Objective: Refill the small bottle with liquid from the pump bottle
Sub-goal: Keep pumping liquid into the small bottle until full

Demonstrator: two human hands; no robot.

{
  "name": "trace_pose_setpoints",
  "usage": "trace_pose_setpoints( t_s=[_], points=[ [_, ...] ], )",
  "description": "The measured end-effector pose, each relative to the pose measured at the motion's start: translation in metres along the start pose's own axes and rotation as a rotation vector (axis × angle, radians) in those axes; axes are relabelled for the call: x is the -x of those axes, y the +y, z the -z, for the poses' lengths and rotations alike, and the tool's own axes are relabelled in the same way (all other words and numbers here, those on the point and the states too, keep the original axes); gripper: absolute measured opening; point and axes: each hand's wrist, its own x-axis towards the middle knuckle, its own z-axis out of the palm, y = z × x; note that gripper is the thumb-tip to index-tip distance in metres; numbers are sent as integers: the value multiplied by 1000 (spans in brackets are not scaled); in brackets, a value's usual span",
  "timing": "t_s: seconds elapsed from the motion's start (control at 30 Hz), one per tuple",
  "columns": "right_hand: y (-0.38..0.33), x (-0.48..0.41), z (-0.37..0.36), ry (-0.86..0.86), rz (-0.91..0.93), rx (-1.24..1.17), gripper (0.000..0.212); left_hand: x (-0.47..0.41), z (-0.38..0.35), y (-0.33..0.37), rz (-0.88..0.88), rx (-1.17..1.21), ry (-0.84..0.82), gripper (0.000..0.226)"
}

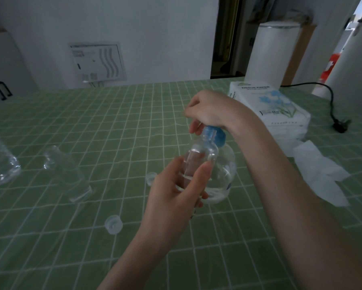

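Note:
My left hand (177, 192) holds a small clear bottle (201, 155) upright, fingers and thumb curled round its body, its open neck just under the blue pump spout. Behind it stands the larger clear pump bottle (225, 174), with clear liquid in it, on the green checked tablecloth (117, 126). My right hand (212, 110) sits on top of the blue pump head (215, 136), fingers curled over it. A little liquid shows low in the small bottle.
A clear bottle (66, 172) lies on its side at left, and another clear container (0, 164) sits at the left edge. Two clear caps (113, 224) (150, 178) lie on the cloth. A tissue pack (272, 105), loose tissues (320, 174) and a black cable (332, 107) lie at right.

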Motion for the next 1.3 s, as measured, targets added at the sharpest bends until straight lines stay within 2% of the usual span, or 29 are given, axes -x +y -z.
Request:
trace_pose_setpoints(
  t_s=[0.13, 0.33, 0.6, 0.87, 1.3],
  points=[
    [-4, 0, 7, 39, 19, 13, 31, -1, -1, 1, -14, 9, 4, 26],
    [-3, -2, 4, -8, 4, -4, 31, -1, -1, 1, -3, 12, 12, 17],
    [2, 0, -3, -27, -26, -25, 31, 0, 0, -2, 6, -19, 16, 29],
    [-3, 1, 6, 122, 28, -25, 28, -1, -1, 2, -19, 28, -1, 27],
    [2, -1, -4, -7, -17, -9, 30, 1, -1, 0, 14, 9, 19, 18]
  ],
)
